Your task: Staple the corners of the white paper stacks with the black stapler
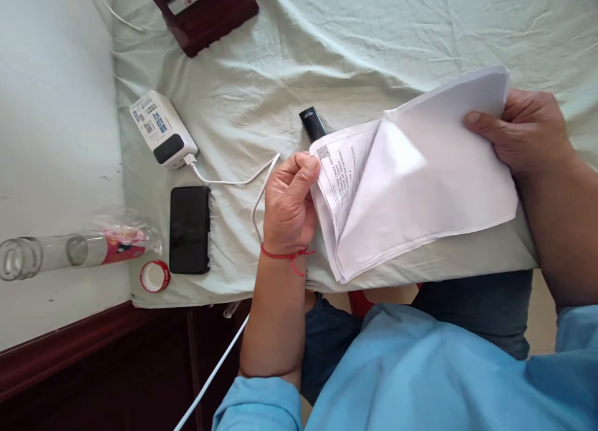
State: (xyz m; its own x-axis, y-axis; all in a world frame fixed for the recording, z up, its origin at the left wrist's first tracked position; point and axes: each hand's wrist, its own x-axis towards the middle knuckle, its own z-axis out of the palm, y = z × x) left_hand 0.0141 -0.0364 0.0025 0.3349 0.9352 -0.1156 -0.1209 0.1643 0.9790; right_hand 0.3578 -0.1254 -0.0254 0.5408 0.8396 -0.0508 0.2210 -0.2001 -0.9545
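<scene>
Between my two hands is a stack of white paper sheets (443, 169), held over the front part of the cloth-covered table. My left hand (292, 200), with a red string round the wrist, pinches the stack's left corner between thumb and fingers. There a printed page with a small square code shows beside a folded-over blank sheet. My right hand (523, 129) grips the far right edge, thumb on top and fingers hidden underneath. Just beyond the left corner lies a small black device (312, 123), partly covered by the paper.
A white power bank (161, 129) with a white cable (224, 182) lies to the left, near a black phone (189, 230). A glass bottle (88, 249) and a red-rimmed cap (154, 276) are at the left edge. At the back stands a dark red box (210, 20) on the pale green cloth (261, 76).
</scene>
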